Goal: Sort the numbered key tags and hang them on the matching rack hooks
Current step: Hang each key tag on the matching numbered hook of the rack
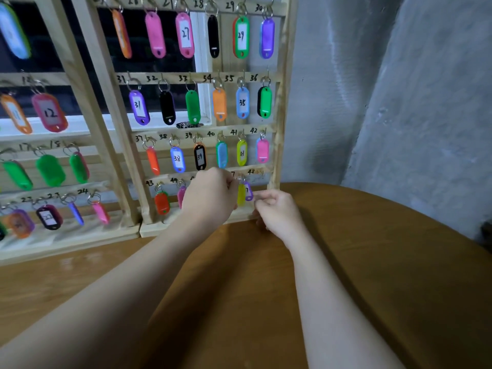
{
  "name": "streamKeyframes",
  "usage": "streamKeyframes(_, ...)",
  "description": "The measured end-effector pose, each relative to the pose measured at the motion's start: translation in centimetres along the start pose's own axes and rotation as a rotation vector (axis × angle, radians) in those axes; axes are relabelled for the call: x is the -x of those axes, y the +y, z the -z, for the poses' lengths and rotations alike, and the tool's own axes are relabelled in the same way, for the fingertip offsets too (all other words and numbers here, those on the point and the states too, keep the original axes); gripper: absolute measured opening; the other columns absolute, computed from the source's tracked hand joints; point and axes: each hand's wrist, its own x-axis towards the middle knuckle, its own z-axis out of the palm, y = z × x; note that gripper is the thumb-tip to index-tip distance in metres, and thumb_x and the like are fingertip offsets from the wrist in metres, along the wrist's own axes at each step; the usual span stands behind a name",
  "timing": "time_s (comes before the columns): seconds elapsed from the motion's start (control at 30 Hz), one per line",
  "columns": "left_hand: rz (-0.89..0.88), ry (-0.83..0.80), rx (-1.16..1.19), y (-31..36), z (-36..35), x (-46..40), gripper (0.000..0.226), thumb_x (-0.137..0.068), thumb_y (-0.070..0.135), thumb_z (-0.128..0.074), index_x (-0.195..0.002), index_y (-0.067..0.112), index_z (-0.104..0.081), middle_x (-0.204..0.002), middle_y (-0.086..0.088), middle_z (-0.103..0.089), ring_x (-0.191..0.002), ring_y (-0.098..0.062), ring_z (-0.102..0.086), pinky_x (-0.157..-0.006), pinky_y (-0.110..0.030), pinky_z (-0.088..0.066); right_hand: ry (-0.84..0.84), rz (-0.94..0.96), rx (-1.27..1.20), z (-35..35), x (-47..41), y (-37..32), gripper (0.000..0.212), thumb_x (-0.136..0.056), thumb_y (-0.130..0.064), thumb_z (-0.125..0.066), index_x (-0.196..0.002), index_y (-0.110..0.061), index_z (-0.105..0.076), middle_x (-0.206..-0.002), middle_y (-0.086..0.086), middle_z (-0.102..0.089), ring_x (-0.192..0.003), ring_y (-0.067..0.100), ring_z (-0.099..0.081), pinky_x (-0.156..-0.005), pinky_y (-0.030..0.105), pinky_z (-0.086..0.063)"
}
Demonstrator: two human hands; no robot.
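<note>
Yellow tag [241, 194] and purple tag [248, 191], hanging between both hands

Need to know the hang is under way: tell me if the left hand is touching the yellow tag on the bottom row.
Cannot tell. In the head view the left hand's fingertips meet the ring above the yellow tag, but blur hides any contact.

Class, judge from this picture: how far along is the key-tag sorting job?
Nearly done: the visible hooks 25 to 42 on the right rack carry tags. In hand: the left hand and right hand work at the yellow and purple tags on hook 47. Left: hook 48 looks bare.
</note>
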Motion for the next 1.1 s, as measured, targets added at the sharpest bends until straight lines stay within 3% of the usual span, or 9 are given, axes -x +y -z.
streamKeyframes(0.1, -0.001, -0.104, 0.042, -0.5, 0.8, 2.9, 0.038, -0.093, 0.017, -0.053, -0.058, 0.008, -0.065, -0.052, 0.004, -0.067, -0.042, -0.004, -0.055, -0.049, -0.024, -0.041, 0.031, 0.008, 0.142, 0.4, 1.1, 0.0, 0.01, -0.087, -0.027, -0.06, -0.097, -0.029, -0.062, -0.099, 0.002, -0.072, -0.083, 0.024, -0.071, -0.073, 0.034, -0.059)
streamKeyframes(0.23, 0.026, -0.249, 0.058, -1.4, 1.2, 8.0, 0.038, -0.092, 0.017, -0.06, -0.055, 0.017, -0.065, -0.053, 0.008, -0.067, -0.05, -0.006, -0.059, -0.053, -0.022, -0.046, 0.007, -0.023, 0.225, 0.9, 4.1, 0.1, 0.004, -0.086, -0.025, -0.059, -0.083, -0.028, -0.059, -0.098, 0.009, -0.074, -0.093, 0.033, -0.071, -0.087, 0.045, -0.059)
streamKeyframes(0.4, 0.044, -0.295, 0.178, 0.5, 2.1, 12.1, 0.015, -0.096, 0.024, -0.062, -0.081, 0.024, -0.067, -0.057, 0.011, -0.069, -0.05, 0.001, -0.057, -0.054, -0.017, -0.043, -0.038, -0.018, 0.224, 3.6, 9.8, -3.3, 0.016, -0.093, -0.019, -0.056, -0.081, -0.024, -0.064, -0.078, 0.003, -0.075, -0.06, 0.018, -0.068, -0.058, 0.03, -0.053)
streamKeyframes(0.5, 0.01, -0.286, 0.202, 2.5, 3.0, 14.0, 0.011, -0.096, 0.025, -0.063, -0.086, 0.025, -0.066, -0.056, 0.01, -0.069, -0.052, 0.003, -0.058, -0.05, -0.012, -0.038, -0.037, 0.006, 0.236, 6.2, 13.5, -5.4, 0.013, -0.097, -0.021, -0.056, -0.09, -0.022, -0.066, -0.08, -0.001, -0.073, -0.057, 0.01, -0.063, -0.052, 0.021, -0.046)
streamKeyframes(0.57, -0.022, -0.298, 0.218, 4.0, 3.5, 15.2, 0.01, -0.097, 0.026, -0.063, -0.087, 0.026, -0.065, -0.058, 0.008, -0.07, -0.052, 0.004, -0.058, -0.05, -0.012, -0.037, -0.05, 0.007, 0.275, 8.1, 16.2, -6.4, 0.013, -0.098, -0.025, -0.057, -0.098, -0.018, -0.068, -0.081, -0.002, -0.073, -0.059, 0.009, -0.065, -0.053, 0.021, -0.047)
streamKeyframes(0.73, -0.148, -0.381, 0.255, 8.3, 3.3, 19.1, 0.01, -0.098, 0.026, -0.061, -0.088, 0.027, -0.063, -0.062, 0.01, -0.071, -0.053, 0.005, -0.058, -0.055, -0.013, -0.04, 0.054, 0.061, 0.402, 12.7, 22.7, -6.9, 0.01, -0.099, -0.036, -0.06, -0.092, -0.029, -0.065, -0.08, -0.006, -0.07, -0.08, 0.015, -0.067, -0.067, 0.03, -0.05)
streamKeyframes(0.87, -0.24, -0.516, 0.309, 11.2, 1.5, 22.5, 0.006, -0.098, 0.025, -0.06, -0.092, 0.028, -0.061, -0.067, 0.011, -0.073, -0.066, 0.003, -0.064, -0.072, -0.02, -0.049, 0.21, 0.112, 0.412, 16.0, 27.9, -5.5, 0.018, -0.098, -0.03, -0.062, -0.081, -0.025, -0.064, -0.048, -0.006, -0.055, -0.063, 0.014, -0.054, -0.059, 0.024, -0.035)
streamKeyframes(0.97, -0.295, -0.633, 0.35, 12.5, 0.3, 24.2, 0.004, -0.098, 0.027, -0.06, -0.098, 0.03, -0.06, -0.076, 0.008, -0.074, -0.074, -0.002, -0.068, -0.081, -0.026, -0.054, 0.298, 0.124, 0.406, 18.5, 31.5, -4.2, 0.025, -0.097, -0.028, -0.064, -0.073, -0.022, -0.063, -0.049, -0.001, -0.053, -0.06, 0.018, -0.053, -0.061, 0.023, -0.033)
streamKeyframes(1.1, -0.332, -0.651, 0.344, 13.5, -1.2, 25.5, 0.002, -0.097, 0.029, -0.061, -0.098, 0.031, -0.062, -0.079, 0.009, -0.073, -0.076, -0.003, -0.067, -0.084, -0.032, -0.055, 0.284, 0.035, 0.466, 20.8, 34.8, -1.0, 0.021, -0.096, -0.031, -0.064, -0.075, -0.026, -0.064, -0.053, -0.013, -0.055, -0.065, 0.012, -0.052, -0.059, 0.026, -0.037)
